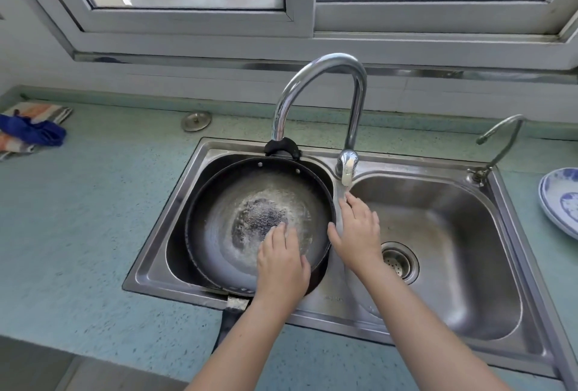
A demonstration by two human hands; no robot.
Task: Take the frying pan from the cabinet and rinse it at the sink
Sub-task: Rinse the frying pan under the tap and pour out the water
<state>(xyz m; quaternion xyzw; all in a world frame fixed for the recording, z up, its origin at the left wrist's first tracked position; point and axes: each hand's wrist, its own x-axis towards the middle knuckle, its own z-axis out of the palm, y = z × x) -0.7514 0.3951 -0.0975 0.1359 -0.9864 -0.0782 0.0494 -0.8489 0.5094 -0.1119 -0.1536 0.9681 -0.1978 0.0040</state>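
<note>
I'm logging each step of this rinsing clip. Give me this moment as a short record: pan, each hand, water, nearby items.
pan: frying pan in left basin of the sink, handle toward the person
left hand: open, flat inside the pan, fingertips on its wet bottom
right hand: open, beside the pan's right rim, under the stream
water: running from the faucet onto the right hand
nearby: plate on right counter, cloth on left counter

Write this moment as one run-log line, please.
stage: rinsing | frying pan: in left basin of sink | left hand: flat on pan's inside | right hand: open under stream from tap
</note>
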